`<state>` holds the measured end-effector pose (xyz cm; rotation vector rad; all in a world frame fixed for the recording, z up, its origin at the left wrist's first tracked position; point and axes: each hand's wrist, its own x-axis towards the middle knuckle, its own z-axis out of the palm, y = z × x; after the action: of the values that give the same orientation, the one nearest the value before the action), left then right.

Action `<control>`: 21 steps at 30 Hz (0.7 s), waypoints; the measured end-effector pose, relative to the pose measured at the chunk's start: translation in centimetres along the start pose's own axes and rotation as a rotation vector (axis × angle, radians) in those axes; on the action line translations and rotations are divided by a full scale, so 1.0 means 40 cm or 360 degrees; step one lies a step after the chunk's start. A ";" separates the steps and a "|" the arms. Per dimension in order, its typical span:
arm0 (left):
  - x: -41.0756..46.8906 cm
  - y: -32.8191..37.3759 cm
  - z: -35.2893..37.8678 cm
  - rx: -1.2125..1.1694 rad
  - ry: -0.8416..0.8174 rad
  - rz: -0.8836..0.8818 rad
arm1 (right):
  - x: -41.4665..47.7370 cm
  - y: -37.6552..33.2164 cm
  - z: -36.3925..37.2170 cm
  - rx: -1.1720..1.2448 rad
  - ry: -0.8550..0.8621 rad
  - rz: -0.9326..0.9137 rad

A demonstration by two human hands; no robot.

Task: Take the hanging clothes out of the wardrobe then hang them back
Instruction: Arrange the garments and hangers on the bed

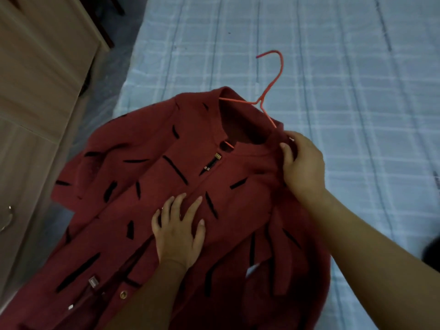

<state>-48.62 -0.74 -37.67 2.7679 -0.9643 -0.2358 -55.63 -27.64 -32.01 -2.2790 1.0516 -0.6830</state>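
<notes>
A dark red coat (pixel 142 186) with black dash marks and gold clasps lies spread on the bed. An orange-red wire hanger (pixel 271 84) sits inside its collar, hook pointing up onto the mattress. My left hand (pixel 178 234) lies flat on the coat's front with fingers spread. My right hand (pixel 302 167) pinches the coat's right shoulder fabric beside the collar, where the hanger's arm goes under the cloth.
The bed (pixel 333 67) has a pale blue checked cover and fills the right and top. A beige wardrobe (pixel 35 91) with a metal handle (pixel 8 217) stands on the left, close to the bed's edge, over which the coat's left sleeve hangs.
</notes>
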 end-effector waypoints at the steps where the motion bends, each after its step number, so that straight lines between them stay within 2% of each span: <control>1: -0.005 0.003 -0.015 -0.0016 -0.0045 0.0001 | -0.009 -0.023 -0.024 0.0035 0.0025 -0.0035; 5: -0.037 0.013 -0.126 -0.0371 -0.0271 -0.0035 | -0.082 -0.130 -0.154 0.0134 0.0030 -0.0086; 6: -0.050 0.017 -0.170 -0.0482 -0.0261 -0.0035 | -0.107 -0.151 -0.190 0.0148 0.0028 -0.0071; 9: -0.082 0.044 -0.327 -0.0651 0.0029 0.0137 | -0.188 -0.211 -0.307 0.0195 0.0057 -0.0014; 16: -0.135 0.142 -0.650 -0.0536 0.0350 0.0578 | -0.398 -0.313 -0.575 0.0203 0.0003 -0.0153; 21: -0.210 0.222 -0.782 -0.0336 0.0444 0.0827 | -0.513 -0.340 -0.780 0.0264 0.0081 -0.0308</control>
<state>-53.69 1.97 -4.57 2.1914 -1.4308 0.1207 -80.00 -11.76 -4.94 -2.2464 0.7713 -0.8770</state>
